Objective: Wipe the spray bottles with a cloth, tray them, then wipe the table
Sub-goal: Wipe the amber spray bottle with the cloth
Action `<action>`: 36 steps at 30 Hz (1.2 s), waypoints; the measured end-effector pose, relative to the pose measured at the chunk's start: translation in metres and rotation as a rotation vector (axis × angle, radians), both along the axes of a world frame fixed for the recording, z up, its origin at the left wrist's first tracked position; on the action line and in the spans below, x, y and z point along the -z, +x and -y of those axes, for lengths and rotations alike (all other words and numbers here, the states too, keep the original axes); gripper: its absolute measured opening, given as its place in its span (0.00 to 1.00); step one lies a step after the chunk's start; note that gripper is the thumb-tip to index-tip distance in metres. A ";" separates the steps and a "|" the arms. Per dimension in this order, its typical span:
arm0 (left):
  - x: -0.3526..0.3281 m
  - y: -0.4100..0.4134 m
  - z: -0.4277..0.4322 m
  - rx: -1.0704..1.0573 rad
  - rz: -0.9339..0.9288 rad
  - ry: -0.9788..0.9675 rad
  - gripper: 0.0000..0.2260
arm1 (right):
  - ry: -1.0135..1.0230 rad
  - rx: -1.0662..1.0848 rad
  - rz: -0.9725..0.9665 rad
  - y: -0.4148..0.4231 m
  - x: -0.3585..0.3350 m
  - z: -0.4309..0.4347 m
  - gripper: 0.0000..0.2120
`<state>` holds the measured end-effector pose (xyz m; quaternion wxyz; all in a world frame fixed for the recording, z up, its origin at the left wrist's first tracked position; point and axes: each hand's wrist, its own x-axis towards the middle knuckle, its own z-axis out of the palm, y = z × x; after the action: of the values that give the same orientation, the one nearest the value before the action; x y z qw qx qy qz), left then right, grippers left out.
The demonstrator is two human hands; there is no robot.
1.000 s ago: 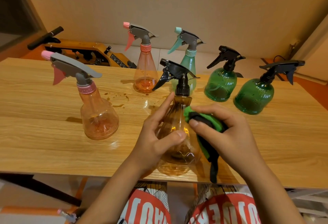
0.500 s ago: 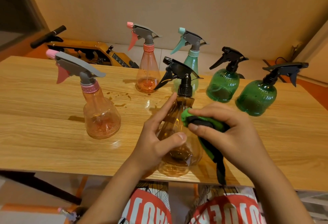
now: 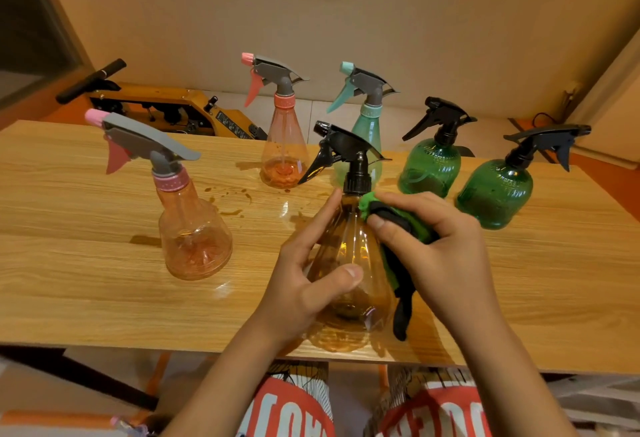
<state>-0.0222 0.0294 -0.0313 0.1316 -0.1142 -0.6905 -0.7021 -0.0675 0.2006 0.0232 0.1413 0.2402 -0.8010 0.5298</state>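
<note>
An amber spray bottle (image 3: 349, 273) with a black trigger head stands near the table's front edge. My left hand (image 3: 304, 284) grips its body, thumb across the front and index finger stretched up toward the neck. My right hand (image 3: 446, 256) pinches a green and black cloth (image 3: 398, 228) and presses it against the bottle's right shoulder, just below the black cap. A black tail of the cloth hangs down beside the bottle. No tray is in view.
Five more spray bottles stand on the wooden table (image 3: 86, 263): a pink one (image 3: 190, 232) at left, a pink one (image 3: 284, 149) and a teal one (image 3: 367, 131) behind, two green ones (image 3: 431, 162) (image 3: 495, 190) at right. Brown droplets (image 3: 228, 197) mark the table. A yellow machine (image 3: 166, 110) sits behind.
My right hand with the cloth has slid up the bottle's right side toward the neck. My left hand keeps the same grip.
</note>
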 end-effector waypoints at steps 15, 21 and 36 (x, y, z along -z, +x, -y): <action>0.004 -0.001 0.007 0.068 0.063 0.030 0.30 | -0.292 0.086 0.240 0.013 0.013 0.005 0.13; 0.004 0.001 0.003 0.088 0.050 0.030 0.33 | -0.332 0.069 0.398 0.006 0.010 -0.001 0.12; 0.003 -0.001 0.003 0.007 0.037 0.037 0.32 | 0.067 -0.116 0.043 -0.006 -0.007 -0.006 0.13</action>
<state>-0.0234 0.0267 -0.0343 0.1185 -0.1012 -0.6792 -0.7172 -0.0734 0.2067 0.0299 0.0849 0.2792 -0.8060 0.5150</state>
